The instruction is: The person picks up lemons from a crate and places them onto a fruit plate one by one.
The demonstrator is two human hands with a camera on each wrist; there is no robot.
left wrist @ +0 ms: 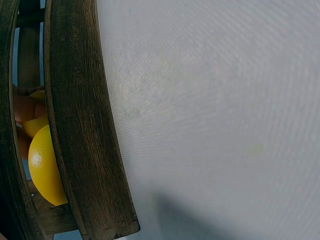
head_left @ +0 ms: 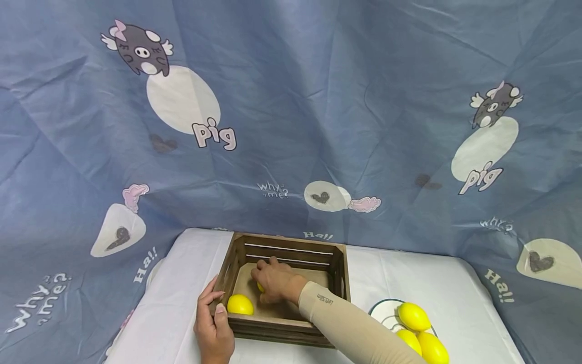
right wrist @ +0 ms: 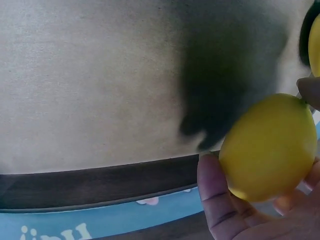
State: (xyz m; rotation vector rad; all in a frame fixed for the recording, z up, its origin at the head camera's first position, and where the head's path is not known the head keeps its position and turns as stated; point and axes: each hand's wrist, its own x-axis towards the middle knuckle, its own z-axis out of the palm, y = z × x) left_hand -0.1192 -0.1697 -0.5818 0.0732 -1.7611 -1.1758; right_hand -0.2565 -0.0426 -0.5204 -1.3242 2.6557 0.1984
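Inside a brown wooden crate (head_left: 273,328), my right hand (head_left: 275,283) grips a yellow lemon (right wrist: 270,147), with thumb and fingers around it in the right wrist view. From the head view most of that lemon is hidden under the hand. Another lemon (head_left: 240,305) lies in the crate's near left corner. My left hand (head_left: 213,323) holds the crate at that same corner, thumb over the near rim and fingers along the left side. Through the slats in the left wrist view, a lemon (left wrist: 46,167) shows close behind the near wall.
Right of the crate, a white plate (head_left: 384,308) with a dark rim carries several lemons (head_left: 415,317). A white cloth (head_left: 400,268) covers the table. Behind it hangs a blue printed curtain (head_left: 282,126). My right forearm crosses the crate's near wall.
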